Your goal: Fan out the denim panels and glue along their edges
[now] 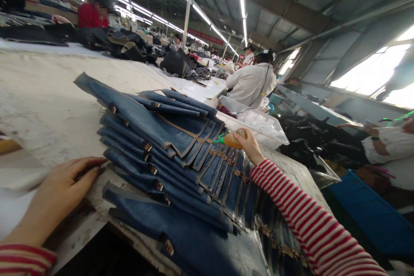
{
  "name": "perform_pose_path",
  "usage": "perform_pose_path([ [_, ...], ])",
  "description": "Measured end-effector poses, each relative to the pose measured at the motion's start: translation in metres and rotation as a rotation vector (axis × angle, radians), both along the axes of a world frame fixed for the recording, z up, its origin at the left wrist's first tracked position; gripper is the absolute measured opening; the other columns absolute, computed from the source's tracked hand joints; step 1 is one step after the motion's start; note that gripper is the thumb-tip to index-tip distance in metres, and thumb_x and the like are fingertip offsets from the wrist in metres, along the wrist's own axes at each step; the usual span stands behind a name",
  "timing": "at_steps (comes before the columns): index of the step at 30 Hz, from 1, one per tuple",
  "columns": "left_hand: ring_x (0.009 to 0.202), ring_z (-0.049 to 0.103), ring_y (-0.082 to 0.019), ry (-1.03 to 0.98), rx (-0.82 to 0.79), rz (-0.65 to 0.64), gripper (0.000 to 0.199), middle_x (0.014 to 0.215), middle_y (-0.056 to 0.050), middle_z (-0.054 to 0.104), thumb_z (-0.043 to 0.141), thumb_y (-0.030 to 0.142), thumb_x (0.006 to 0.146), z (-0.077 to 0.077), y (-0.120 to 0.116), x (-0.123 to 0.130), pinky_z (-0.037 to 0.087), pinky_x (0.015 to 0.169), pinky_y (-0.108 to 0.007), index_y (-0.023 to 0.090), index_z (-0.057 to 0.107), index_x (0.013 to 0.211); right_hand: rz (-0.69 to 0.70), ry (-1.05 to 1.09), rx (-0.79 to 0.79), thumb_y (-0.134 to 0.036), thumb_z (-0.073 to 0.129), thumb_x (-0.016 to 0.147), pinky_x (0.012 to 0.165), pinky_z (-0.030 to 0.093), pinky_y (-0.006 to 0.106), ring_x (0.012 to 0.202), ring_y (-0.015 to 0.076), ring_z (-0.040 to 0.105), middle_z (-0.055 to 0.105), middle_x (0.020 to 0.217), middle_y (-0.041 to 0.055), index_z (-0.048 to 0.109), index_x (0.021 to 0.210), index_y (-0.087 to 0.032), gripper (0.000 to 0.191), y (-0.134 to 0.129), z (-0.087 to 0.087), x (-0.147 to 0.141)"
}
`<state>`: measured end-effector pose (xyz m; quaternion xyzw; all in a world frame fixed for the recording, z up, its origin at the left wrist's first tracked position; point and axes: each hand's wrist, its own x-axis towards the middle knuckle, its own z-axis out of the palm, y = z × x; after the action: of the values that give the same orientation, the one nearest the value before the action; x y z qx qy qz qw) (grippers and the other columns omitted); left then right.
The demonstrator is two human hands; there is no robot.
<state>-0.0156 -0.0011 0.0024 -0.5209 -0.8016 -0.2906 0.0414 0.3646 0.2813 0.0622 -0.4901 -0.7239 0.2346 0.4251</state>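
Overlapping dark blue leather-like pieces (181, 138) with grey edges and small metal fittings lie fanned across the worktable. My right hand (247, 144) is wrapped round an amber squeeze bottle (233, 139), its green nozzle at the edges of the upper pieces. Shiny wet-looking streaks show on the edges below the nozzle. Flat on the table to the left of the stack rests my left hand (64, 194), fingers stretched towards the pieces and nothing in it.
The pale worktable (42, 90) carries heaps of black pieces (126, 43) farther back. Beyond the stack stands a clear plastic bin (258, 127). A person in white (250, 79) sits ahead; another person is at the right, near a blue crate (371, 211).
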Motion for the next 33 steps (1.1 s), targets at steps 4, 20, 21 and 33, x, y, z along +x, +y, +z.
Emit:
perform_pose_path([
  [4, 0.094, 0.057, -0.022, 0.003, -0.009, -0.005, 0.037, 0.101, -0.004, 0.063, 0.035, 0.041, 0.08, -0.001, 0.0, -0.001, 0.04, 0.089, -0.033, 0.021, 0.06, 0.098, 0.038, 0.006, 0.075, -0.056, 0.058, 0.065, 0.073, 0.044, 0.036, 0.08, 0.0201, 0.054, 0.058, 0.086, 0.0033, 0.055, 0.097, -0.02, 0.049, -0.005, 0.0, 0.0],
  [20, 0.095, 0.056, -0.022, 0.041, 0.007, -0.014, 0.037, 0.099, -0.004, 0.063, 0.034, 0.041, 0.082, 0.0, 0.001, 0.0, 0.039, 0.091, -0.033, 0.02, 0.06, 0.097, 0.113, -0.023, 0.072, -0.051, 0.058, 0.069, 0.079, 0.042, 0.038, 0.083, 0.0212, 0.053, 0.057, 0.09, 0.0044, 0.053, 0.099, -0.019, 0.044, -0.038, -0.003, 0.001],
  [21, 0.094, 0.056, -0.022, 0.04, 0.001, -0.014, 0.038, 0.098, -0.004, 0.064, 0.033, 0.042, 0.081, 0.001, 0.001, 0.001, 0.04, 0.091, -0.033, 0.019, 0.06, 0.096, 0.137, -0.033, 0.068, -0.05, 0.057, 0.069, 0.079, 0.042, 0.037, 0.084, 0.021, 0.053, 0.057, 0.09, 0.0041, 0.053, 0.099, -0.02, 0.043, -0.041, -0.003, 0.001],
  [33, 0.096, 0.056, -0.022, 0.007, -0.008, -0.001, 0.039, 0.098, -0.006, 0.063, 0.034, 0.04, 0.079, 0.01, 0.0, 0.01, 0.039, 0.092, -0.033, 0.016, 0.061, 0.095, 0.281, -0.118, 0.106, -0.041, 0.057, 0.073, 0.082, 0.043, 0.035, 0.087, 0.0202, 0.053, 0.055, 0.098, 0.0042, 0.049, 0.103, -0.022, 0.037, -0.078, -0.012, 0.002],
])
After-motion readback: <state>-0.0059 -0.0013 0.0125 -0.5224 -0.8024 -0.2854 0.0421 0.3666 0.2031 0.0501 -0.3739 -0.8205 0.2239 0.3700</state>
